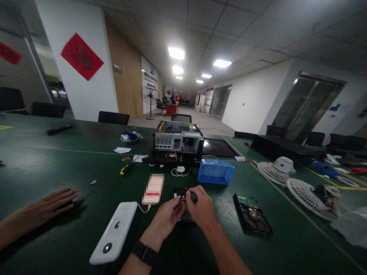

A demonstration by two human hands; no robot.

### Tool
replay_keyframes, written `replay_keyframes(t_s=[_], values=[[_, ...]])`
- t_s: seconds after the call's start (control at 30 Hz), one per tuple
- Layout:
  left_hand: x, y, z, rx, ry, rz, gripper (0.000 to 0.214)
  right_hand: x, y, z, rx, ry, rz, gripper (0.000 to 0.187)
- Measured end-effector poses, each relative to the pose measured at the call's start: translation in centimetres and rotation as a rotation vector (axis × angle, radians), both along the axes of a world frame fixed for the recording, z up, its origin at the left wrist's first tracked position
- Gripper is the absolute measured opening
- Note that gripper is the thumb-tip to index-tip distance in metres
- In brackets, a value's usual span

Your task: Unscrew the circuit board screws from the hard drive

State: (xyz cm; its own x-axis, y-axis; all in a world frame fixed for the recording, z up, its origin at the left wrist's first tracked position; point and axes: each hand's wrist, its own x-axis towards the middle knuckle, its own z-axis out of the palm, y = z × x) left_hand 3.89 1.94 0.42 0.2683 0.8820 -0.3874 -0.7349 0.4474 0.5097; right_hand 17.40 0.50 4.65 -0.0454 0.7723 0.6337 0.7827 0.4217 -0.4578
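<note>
My left hand and my right hand meet over a small dark device lying on the green table. The left fingers pinch at its top edge. The right hand is closed round a small dark round-ended tool held upright over the device. A black watch is on my left wrist. What exactly the left fingertips pinch is too small to make out.
A white power bank with a cable lies at my left. Another person's hand rests flat at the far left. An open hard drive, blue box, open computer case, screwdriver and fan parts lie around.
</note>
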Motion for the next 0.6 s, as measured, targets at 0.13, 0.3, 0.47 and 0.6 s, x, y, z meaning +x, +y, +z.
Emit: replay_keyframes(t_s=[0.13, 0.3, 0.47, 0.6], values=[[-0.1, 0.1, 0.0, -0.024, -0.02, -0.006, 0.006, 1.7, 0.3, 1.2, 0.099, 0.301, -0.049, 0.017], [-0.2, 0.4, -0.1, -0.065, -0.05, -0.025, 0.004, 3.0, 0.6, 1.8, 0.127, 0.636, -0.039, 0.032], [-0.2, 0.4, -0.2, -0.092, -0.051, -0.033, 0.007, 2.6, 0.6, 1.4, 0.0, 0.832, -0.032, 0.04], [-0.1, 0.3, 0.1, -0.098, -0.053, -0.044, 0.008, 1.9, 0.6, 1.2, -0.048, 0.819, 0.002, 0.041]])
